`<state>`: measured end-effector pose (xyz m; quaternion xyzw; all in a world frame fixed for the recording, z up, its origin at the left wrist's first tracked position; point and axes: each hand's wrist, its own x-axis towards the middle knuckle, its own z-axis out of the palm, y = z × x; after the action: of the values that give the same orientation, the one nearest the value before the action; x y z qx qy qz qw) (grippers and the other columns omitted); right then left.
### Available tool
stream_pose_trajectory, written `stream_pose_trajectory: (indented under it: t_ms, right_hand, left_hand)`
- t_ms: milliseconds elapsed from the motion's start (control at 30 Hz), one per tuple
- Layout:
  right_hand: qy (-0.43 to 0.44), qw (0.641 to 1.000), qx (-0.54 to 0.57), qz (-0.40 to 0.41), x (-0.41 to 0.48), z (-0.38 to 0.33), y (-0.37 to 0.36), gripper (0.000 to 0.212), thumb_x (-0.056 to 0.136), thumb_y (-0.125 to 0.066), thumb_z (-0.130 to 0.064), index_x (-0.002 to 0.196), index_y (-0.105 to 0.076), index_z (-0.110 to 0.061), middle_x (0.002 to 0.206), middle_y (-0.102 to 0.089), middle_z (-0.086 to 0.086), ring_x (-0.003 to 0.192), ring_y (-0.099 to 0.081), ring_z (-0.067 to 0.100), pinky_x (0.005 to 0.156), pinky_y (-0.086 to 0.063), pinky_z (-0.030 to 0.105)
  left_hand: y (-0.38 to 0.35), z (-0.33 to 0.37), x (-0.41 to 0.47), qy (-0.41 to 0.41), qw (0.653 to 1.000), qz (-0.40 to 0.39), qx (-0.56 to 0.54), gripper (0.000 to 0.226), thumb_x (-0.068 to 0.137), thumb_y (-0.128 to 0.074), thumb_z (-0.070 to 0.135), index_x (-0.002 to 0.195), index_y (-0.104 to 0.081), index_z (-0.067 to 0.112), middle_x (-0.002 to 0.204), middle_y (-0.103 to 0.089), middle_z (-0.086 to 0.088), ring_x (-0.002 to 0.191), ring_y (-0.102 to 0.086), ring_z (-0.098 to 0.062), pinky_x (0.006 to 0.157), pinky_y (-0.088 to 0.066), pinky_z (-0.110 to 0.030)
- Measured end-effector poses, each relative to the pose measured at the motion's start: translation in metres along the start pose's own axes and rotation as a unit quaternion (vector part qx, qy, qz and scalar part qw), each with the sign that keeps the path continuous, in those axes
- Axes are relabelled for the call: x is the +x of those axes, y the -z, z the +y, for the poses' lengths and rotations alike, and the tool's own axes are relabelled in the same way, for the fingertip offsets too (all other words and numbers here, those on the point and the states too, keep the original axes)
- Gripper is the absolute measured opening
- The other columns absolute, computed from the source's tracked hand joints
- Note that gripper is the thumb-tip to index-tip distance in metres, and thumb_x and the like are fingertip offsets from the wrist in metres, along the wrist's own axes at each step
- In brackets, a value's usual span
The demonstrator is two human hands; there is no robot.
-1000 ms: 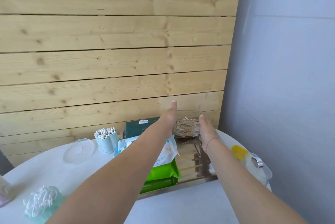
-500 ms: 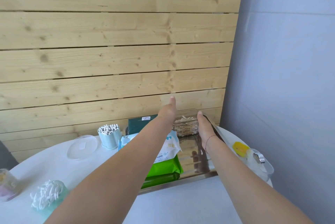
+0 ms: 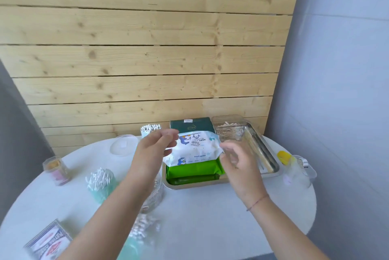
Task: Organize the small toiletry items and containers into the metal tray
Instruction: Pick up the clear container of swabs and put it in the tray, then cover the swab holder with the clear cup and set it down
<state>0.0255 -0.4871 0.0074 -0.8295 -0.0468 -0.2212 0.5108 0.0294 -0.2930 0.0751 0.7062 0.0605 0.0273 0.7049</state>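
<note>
Metal tray [image 3: 272, 172] already holds wipes [image 3: 194, 148] and a clear box [image 3: 229, 128] (packed tight to fit); left hand [image 3: 151, 154] and right hand [image 3: 240, 160] hover loosely open, empty.

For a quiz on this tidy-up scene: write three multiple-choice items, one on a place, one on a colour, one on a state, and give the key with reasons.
1. Where does the clear box of wooden sticks stand?
A. in the far right corner of the metal tray
B. on the table left of the tray
C. in the person's left hand

2. What colour is the pack lying under the white wipes pack?
A. red
B. bright green
C. black

3. What are the hands doing?
A. both grip the clear box
B. both rest flat on the table
C. neither grips anything

Key: 1 A, the box sits inside the tray's far rim. 2 B, green shows below the white pack. 3 C, the left hand and right hand hover with loose fingers above the tray.
</note>
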Motion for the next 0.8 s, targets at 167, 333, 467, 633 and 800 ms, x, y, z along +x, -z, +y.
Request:
stream_pose_trajectory:
  t_ms: [167,333,467,633,800]
  right_hand:
    - [0.028,0.933,-0.303,0.19,-0.02,0.014,0.08,0.04,0.073,-0.052,-0.032,0.107,-0.065,-0.015,0.131,-0.052,0.014,0.123,-0.043,0.034,0.104,-0.031,0.053]
    - [-0.224,0.89,-0.379,0.116,-0.015,0.06,0.133,0.085,0.061,-0.063,-0.064,0.134,-0.042,-0.025,0.149,-0.028,0.018,0.14,-0.02,0.036,0.111,-0.02,0.059]
    - [-0.249,0.901,-0.35,0.056,-0.017,0.073,0.132,0.089,0.047,-0.06,-0.056,0.121,-0.054,-0.008,0.125,-0.051,0.028,0.123,-0.043,0.042,0.096,-0.041,0.053]
    - [-0.249,0.925,-0.276,0.081,-0.026,0.073,0.118,0.058,0.065,-0.074,-0.036,0.114,-0.054,-0.014,0.123,-0.047,0.023,0.107,-0.051,0.041,0.09,-0.045,0.051]
    - [-0.223,0.937,-0.243,0.115,-0.027,0.077,0.109,0.045,0.067,-0.071,-0.043,0.099,-0.056,-0.015,0.107,-0.058,0.019,0.098,-0.055,0.038,0.081,-0.047,0.046]
  left_hand:
    - [0.069,-0.037,-0.058,0.001,0.994,0.107,0.028,0.026,0.09,-0.048,-0.002,0.087,-0.068,0.012,0.088,-0.07,-0.005,0.084,-0.062,-0.019,0.074,-0.047,-0.025]
    - [0.127,-0.066,-0.058,-0.03,0.949,0.222,0.221,0.038,0.08,-0.07,0.012,0.114,-0.057,0.022,0.122,-0.051,-0.002,0.111,-0.05,-0.022,0.084,-0.045,-0.035]
    - [0.152,-0.077,-0.025,0.047,0.924,0.149,0.349,0.105,0.067,-0.084,0.029,0.149,-0.021,0.016,0.154,-0.022,-0.007,0.141,-0.023,-0.029,0.112,-0.026,-0.047]
    - [0.165,-0.094,0.012,0.1,0.957,0.038,0.268,0.122,0.063,-0.088,0.019,0.153,-0.006,0.013,0.157,-0.022,-0.008,0.143,-0.027,-0.025,0.113,-0.027,-0.039]
    - [0.166,-0.103,0.029,0.095,0.962,0.051,0.25,0.106,0.063,-0.088,0.012,0.149,-0.025,0.011,0.145,-0.043,-0.011,0.128,-0.044,-0.027,0.1,-0.037,-0.034]
